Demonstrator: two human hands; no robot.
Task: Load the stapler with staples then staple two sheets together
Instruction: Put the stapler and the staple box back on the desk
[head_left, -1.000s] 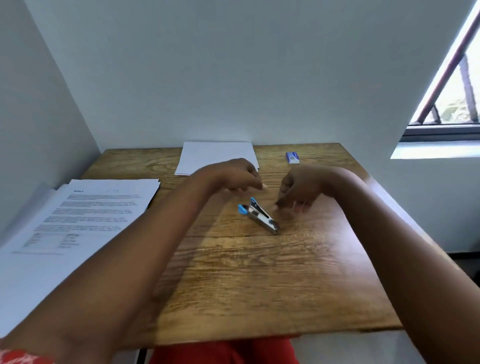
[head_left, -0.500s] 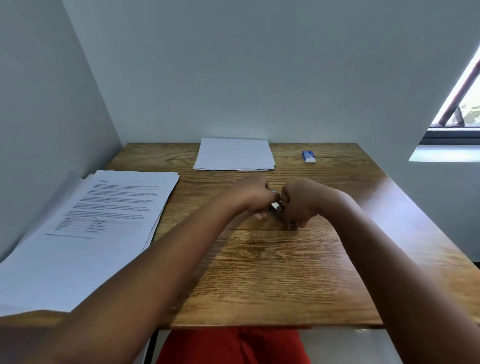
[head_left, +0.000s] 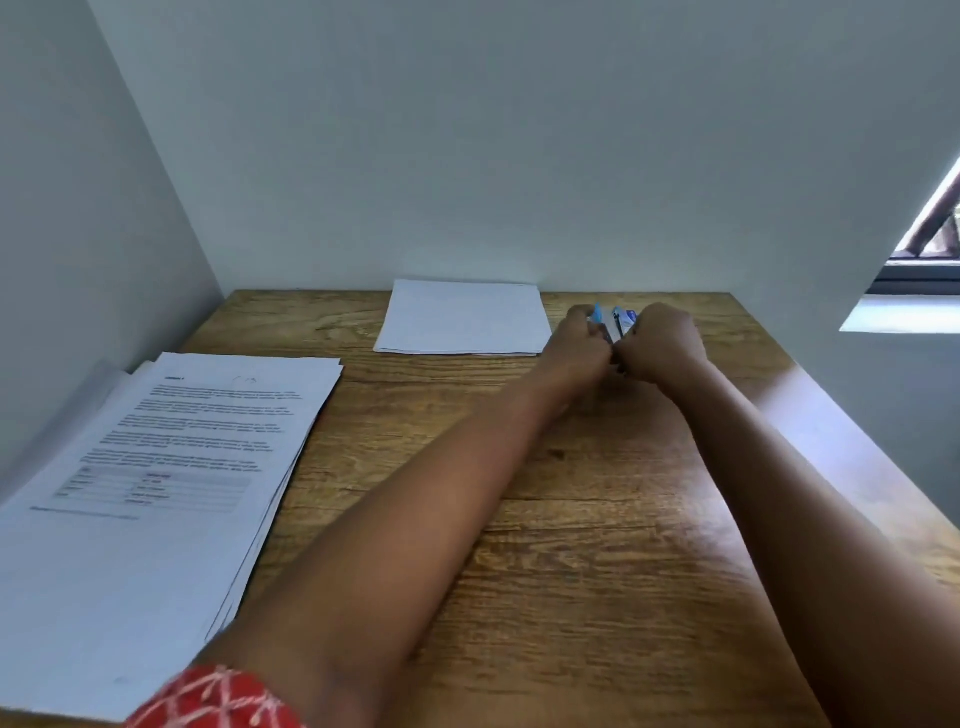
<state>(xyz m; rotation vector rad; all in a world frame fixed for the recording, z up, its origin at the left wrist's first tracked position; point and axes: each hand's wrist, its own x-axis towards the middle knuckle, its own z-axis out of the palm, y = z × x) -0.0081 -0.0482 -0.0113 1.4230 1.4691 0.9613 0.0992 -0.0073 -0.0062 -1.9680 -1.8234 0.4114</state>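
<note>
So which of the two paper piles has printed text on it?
The left paper pile by the wall; the far pile beside the left hand is blank.

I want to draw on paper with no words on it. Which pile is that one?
Look at the wooden table and go to its far edge, against the back wall. The blank white sheets lie flat there, just left of the person's left hand. Unlike the bigger printed stack on the table's left side, this pile has no text on it.
</note>
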